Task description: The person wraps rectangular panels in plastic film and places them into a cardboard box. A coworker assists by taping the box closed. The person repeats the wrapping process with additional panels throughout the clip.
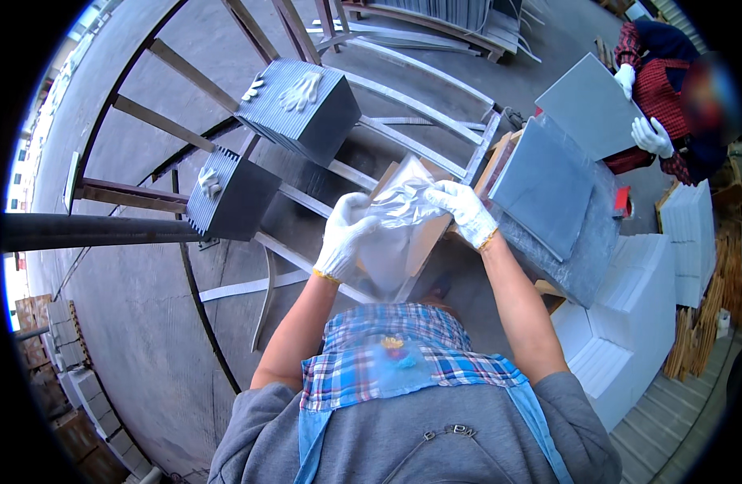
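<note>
A crinkled clear plastic bag or film (405, 199) is stretched between my hands, hanging down in front of my apron. My left hand (346, 235), in a white knit glove, is closed on its left edge. On the other side my right hand (465, 211), gloved the same way, pinches the upper right part of the plastic. Behind and below the plastic shows a brown cardboard-like sheet (426, 244); whether it is inside the plastic I cannot tell.
Ahead stands a metal rack (423, 109) bearing two stacks of grey panels, a larger stack (326, 121) and a smaller one (242, 202), with loose gloves on top. To the right are a film-covered panel pile (544, 194), white foam blocks (629, 315) and a co-worker (661, 105) handling a grey panel (589, 105).
</note>
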The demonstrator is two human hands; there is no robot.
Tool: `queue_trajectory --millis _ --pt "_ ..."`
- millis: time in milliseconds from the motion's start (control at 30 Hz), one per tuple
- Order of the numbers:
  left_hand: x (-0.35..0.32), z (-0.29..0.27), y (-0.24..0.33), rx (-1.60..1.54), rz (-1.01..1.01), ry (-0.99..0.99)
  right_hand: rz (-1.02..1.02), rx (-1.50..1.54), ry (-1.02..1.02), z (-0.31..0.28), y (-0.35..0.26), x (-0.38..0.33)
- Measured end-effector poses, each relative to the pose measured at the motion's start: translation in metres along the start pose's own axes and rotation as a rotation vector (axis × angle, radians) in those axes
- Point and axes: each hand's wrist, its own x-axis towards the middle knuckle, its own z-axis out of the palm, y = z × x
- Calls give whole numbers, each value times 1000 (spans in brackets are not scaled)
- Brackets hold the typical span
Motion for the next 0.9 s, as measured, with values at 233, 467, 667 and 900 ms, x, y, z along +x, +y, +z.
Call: queue_trajectory --millis 233,467,667,900 --pt "-15 -5 -36 751 460 385 -151 -70 148 51 19 -17" --pt "-13 -11 -54 590 499 32 -104 -3 194 88 51 -22" --pt "0 -39 -76 517 486 147 -92 66 322 92 75 -20" --pt "48 -81 -157 572 267 445 -1 201 587 21 130 -18"
